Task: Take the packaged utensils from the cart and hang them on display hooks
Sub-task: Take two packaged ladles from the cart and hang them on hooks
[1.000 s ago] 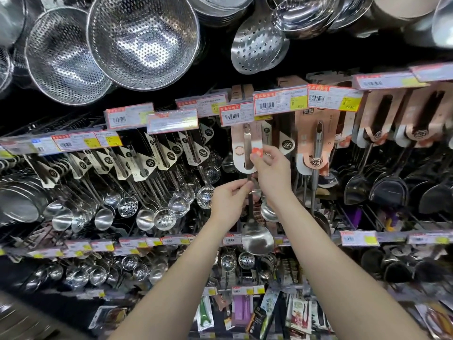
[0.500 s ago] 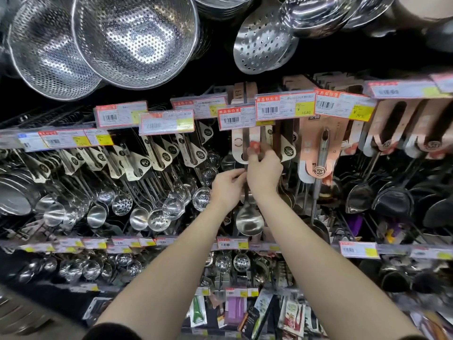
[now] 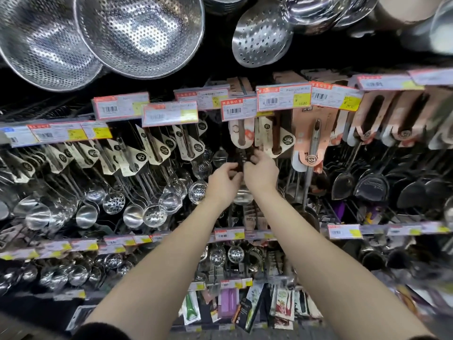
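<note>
Both my left hand (image 3: 223,180) and right hand (image 3: 261,171) pinched the dark handle of the packaged spoon (image 3: 241,141), fingertips curled together. Its card (image 3: 234,133) sat just above my fingers, under a price tag (image 3: 239,109); whether it had caught the hook, I couldn't tell. Hanging looked nearly done; next it would need a gentle release.

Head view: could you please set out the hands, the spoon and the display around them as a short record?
Left hand: pinches the handle of the spoon
Right hand: pinches the same handle, slightly higher
Spoon: upright, bowl below the hands
Card: above the hands, under a price tag
Left of hands: hanging ladles
Top: colanders
</note>
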### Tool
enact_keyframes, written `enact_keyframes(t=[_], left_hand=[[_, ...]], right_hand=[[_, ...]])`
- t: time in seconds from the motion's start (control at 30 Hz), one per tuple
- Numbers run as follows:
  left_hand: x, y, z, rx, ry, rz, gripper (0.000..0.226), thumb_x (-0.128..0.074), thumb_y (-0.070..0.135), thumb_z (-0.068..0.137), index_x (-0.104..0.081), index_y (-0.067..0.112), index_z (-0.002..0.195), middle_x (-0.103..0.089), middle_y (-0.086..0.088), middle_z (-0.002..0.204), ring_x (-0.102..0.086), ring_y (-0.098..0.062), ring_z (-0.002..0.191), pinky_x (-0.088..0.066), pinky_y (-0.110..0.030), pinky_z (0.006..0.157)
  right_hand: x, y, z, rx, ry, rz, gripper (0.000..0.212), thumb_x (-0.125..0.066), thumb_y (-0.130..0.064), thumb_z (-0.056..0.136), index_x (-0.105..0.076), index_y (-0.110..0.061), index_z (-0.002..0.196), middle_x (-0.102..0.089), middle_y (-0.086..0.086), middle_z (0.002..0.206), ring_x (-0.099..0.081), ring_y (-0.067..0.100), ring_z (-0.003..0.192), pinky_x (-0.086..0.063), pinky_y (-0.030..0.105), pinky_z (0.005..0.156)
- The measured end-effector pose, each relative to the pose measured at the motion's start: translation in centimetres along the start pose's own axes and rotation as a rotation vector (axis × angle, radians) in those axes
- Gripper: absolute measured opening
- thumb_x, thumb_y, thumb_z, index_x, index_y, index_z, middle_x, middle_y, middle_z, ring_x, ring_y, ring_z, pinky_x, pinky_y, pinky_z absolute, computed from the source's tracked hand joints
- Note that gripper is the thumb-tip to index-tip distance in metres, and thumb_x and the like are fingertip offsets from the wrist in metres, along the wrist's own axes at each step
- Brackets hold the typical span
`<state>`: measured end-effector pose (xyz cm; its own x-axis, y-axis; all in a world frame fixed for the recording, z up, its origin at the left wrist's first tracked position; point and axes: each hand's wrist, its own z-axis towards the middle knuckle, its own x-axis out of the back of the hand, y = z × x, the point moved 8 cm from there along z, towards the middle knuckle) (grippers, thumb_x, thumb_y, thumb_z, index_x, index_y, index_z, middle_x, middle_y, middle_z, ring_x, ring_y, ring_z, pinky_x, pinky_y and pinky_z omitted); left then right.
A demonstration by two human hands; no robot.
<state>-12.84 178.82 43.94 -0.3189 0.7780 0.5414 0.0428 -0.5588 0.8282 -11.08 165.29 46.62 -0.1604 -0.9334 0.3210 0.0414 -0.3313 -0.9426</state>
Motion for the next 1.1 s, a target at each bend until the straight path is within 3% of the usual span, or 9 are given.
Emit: enact_keyframes(t=[0.07, 0.3, 0.47, 0.6, 0.7, 0.83, 0.97, 1.1], left_hand=[[0.8, 0.3, -1.2, -0.038, -0.019, 0.030, 0.030, -0.063, 0.023, 0.100, -0.066, 0.018, 0.130, -0.075, 0.001, 0.113, -0.068, -0.013, 0.100, -0.054, -0.032, 0.098], [1.4, 1.5, -5.2, -0.205, -0.113, 0.231, 0.027, -0.055, 0.042, 0.096, -0.070, 0.032, 0.116, -0.076, 0.011, 0.104, -0.072, -0.014, 0.093, -0.060, -0.040, 0.087], [-2.7, 4.4, -9.0, -0.408, -0.249, 0.363, 0.030, -0.057, 0.039, 0.099, -0.068, 0.027, 0.124, -0.074, 0.005, 0.120, -0.066, -0.020, 0.115, -0.053, -0.036, 0.093], [-8.5, 7.4, -12.6, -0.541, -0.390, 0.426, 0.035, -0.057, 0.037, 0.099, -0.065, 0.023, 0.131, -0.071, -0.003, 0.126, -0.064, -0.028, 0.118, -0.051, -0.037, 0.093], [-13.8, 10.4, -15.1, -0.658, -0.469, 0.479, 0.035, -0.055, 0.039, 0.099, -0.063, 0.023, 0.129, -0.072, -0.006, 0.118, -0.066, -0.032, 0.112, -0.054, -0.041, 0.087], [-21.8, 14.9, -19.1, -0.776, -0.571, 0.552, 0.038, -0.051, 0.043, 0.100, -0.061, 0.021, 0.130, -0.069, -0.010, 0.117, -0.066, -0.035, 0.109, -0.055, -0.043, 0.085], [-30.8, 19.8, -23.4, -0.890, -0.626, 0.536, 0.036, -0.052, 0.043, 0.098, -0.066, 0.022, 0.123, -0.072, -0.010, 0.114, -0.068, -0.035, 0.109, -0.056, -0.043, 0.087], [-41.4, 25.2, -28.9, -1.007, -0.736, 0.592, 0.044, -0.051, 0.045, 0.097, -0.063, 0.016, 0.128, -0.072, -0.011, 0.114, -0.067, -0.035, 0.109, -0.056, -0.044, 0.087]], right_hand=[[0.6, 0.9, -1.4, -0.013, 0.012, 0.036, 0.044, -0.054, -0.005, 0.095, -0.061, -0.010, 0.138, -0.069, 0.008, 0.133, -0.060, 0.022, 0.128, -0.041, 0.030, 0.112], [5.4, 3.3, -6.0, 0.008, 0.125, -0.113, 0.039, -0.055, -0.008, 0.095, -0.067, -0.011, 0.131, -0.073, 0.006, 0.125, -0.065, 0.021, 0.120, -0.043, 0.021, 0.098], [11.1, 6.2, -8.9, 0.029, 0.168, -0.383, 0.045, -0.056, -0.015, 0.095, -0.063, -0.016, 0.140, -0.073, 0.007, 0.126, -0.067, 0.027, 0.116, -0.050, 0.031, 0.096], [17.4, 9.5, -11.1, -0.029, 0.176, -0.590, 0.050, -0.056, -0.017, 0.097, -0.055, -0.016, 0.147, -0.064, 0.007, 0.141, -0.060, 0.028, 0.129, -0.051, 0.038, 0.101], [23.2, 12.4, -12.4, -0.107, 0.185, -0.715, 0.049, -0.053, -0.019, 0.098, -0.053, -0.017, 0.147, -0.064, 0.008, 0.139, -0.062, 0.032, 0.123, -0.053, 0.039, 0.089], [32.0, 16.3, -14.4, -0.186, 0.240, -0.778, 0.019, -0.052, -0.022, 0.096, -0.064, -0.017, 0.110, -0.070, 0.010, 0.109, -0.067, 0.035, 0.104, -0.049, 0.037, 0.069], [41.8, 20.8, -16.8, -0.298, 0.318, -0.870, 0.026, -0.056, -0.022, 0.092, -0.066, -0.017, 0.116, -0.070, 0.012, 0.116, -0.066, 0.035, 0.106, -0.050, 0.039, 0.073], [52.3, 26.5, -19.0, -0.430, 0.356, -0.907, 0.038, -0.056, -0.028, 0.092, -0.061, -0.022, 0.130, -0.070, 0.014, 0.120, -0.067, 0.037, 0.109, -0.055, 0.041, 0.079]])
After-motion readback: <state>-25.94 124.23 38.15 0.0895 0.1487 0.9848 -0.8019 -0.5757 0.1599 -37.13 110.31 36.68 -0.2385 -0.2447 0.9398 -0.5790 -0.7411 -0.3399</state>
